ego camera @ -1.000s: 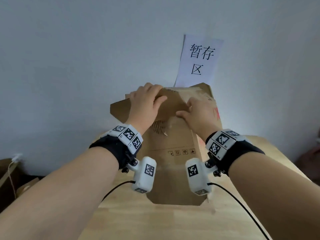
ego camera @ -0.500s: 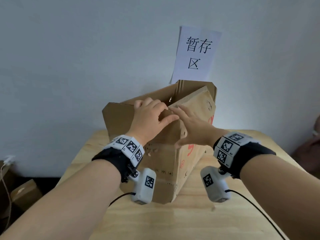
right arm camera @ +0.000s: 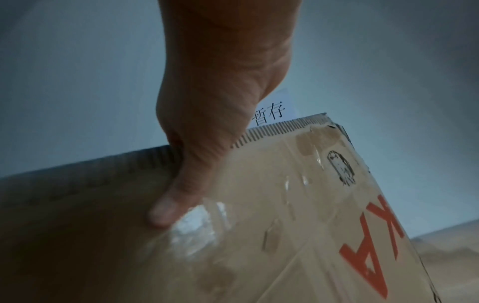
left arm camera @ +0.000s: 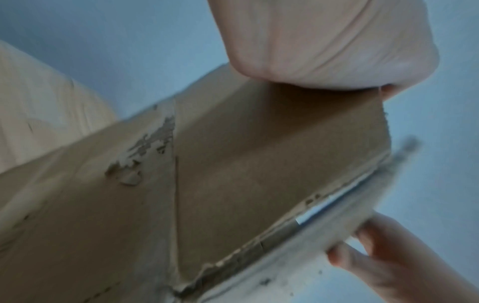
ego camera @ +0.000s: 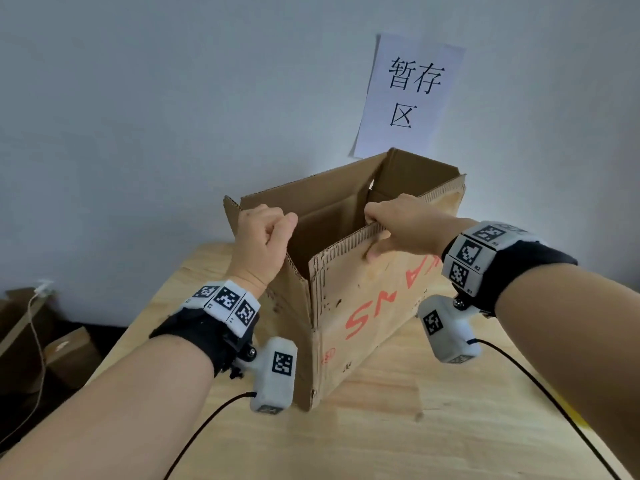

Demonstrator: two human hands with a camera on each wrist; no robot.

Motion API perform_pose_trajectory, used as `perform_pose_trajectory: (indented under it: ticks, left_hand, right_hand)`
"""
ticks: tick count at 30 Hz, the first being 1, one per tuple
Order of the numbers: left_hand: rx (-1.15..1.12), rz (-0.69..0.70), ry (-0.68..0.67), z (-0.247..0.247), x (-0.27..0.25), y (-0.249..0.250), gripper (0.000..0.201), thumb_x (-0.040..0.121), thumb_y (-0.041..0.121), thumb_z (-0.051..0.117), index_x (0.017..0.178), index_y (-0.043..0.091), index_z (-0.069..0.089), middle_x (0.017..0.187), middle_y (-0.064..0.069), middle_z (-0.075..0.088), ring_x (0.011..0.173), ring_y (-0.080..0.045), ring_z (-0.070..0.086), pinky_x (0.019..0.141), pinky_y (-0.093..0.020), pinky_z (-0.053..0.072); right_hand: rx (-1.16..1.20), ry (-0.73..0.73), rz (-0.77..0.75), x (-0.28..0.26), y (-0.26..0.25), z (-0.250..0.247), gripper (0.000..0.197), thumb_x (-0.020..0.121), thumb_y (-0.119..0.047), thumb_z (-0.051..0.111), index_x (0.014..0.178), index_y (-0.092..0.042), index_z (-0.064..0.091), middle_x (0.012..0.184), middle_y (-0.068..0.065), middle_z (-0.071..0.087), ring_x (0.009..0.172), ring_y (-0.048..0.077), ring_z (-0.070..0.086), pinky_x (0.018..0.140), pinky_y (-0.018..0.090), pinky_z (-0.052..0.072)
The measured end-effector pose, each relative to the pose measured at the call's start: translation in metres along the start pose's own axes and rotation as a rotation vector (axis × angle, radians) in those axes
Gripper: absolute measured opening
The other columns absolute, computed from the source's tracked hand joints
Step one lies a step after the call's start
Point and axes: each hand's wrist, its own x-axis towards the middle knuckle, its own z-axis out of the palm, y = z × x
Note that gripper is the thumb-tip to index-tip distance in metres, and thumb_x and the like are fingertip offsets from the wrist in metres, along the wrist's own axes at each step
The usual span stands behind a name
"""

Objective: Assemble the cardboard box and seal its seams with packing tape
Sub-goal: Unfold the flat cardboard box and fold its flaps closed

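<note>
Table point(ego camera: 398, 427) w/ box point(ego camera: 374, 306) standing on it, open end up, just in front of the wall sign point(ego camera: 412, 95). Box likely light, stiff at creases but walls flex; best held at top rims. Worn brown corrugated, red lettering, old tape residue, torn liner. Left hand point(ego camera: 265, 242) curled over the box's near-left rim, gripping it. Right hand point(ego camera: 403, 225) pinches the box's right rim, thumb outside, fingers inside.
</note>
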Motion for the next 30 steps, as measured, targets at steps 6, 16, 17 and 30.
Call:
perform_pose_trajectory:
  ticks: [6,16,17,30]
  left_hand:
    - [-0.102,-0.11,-0.002,0.003,0.015,-0.001,0.048,0.081,0.039,0.03,0.04,0.016,0.041,0.052,-0.016,0.049,0.062,-0.021,0.049,0.075,-0.037,0.042]
    - [0.422,0.043,-0.349,0.076,0.037,0.067,0.066,0.075,0.073,0.041,0.111,0.017,0.045,0.091,0.004,0.058,0.083,-0.018,0.058,0.079,-0.031,0.045]
    - [0.445,0.085,-0.331,0.084,0.036,0.07,0.066,0.079,0.068,0.045,0.121,0.018,0.043,0.101,0.002,0.058,0.09,-0.018,0.058,0.083,-0.032,0.045]
    - [0.921,0.137,-0.163,0.121,0.005,0.059,0.079,0.076,0.078,0.026,0.096,0.005,0.051,0.097,-0.012,0.054,0.089,-0.029,0.047,0.079,-0.041,0.032]
  right_hand:
    - [0.056,0.049,-0.001,-0.01,0.017,0.013,0.054,0.077,-0.063,0.059,0.088,-0.016,0.035,0.072,-0.002,0.049,0.067,0.019,0.049,0.058,0.031,0.035]
    - [-0.002,0.212,0.164,-0.056,0.062,0.015,0.059,0.082,-0.066,0.05,0.104,-0.012,0.041,0.082,-0.002,0.05,0.075,0.019,0.049,0.064,0.031,0.037]
    - [0.009,0.242,0.15,-0.055,0.063,0.016,0.059,0.083,-0.064,0.052,0.108,-0.011,0.044,0.087,0.0,0.051,0.079,0.02,0.05,0.066,0.03,0.035]
    - [-0.007,0.356,0.097,-0.068,0.069,0.036,0.058,0.079,-0.077,0.044,0.091,-0.02,0.047,0.079,-0.003,0.055,0.073,0.019,0.05,0.063,0.031,0.032]
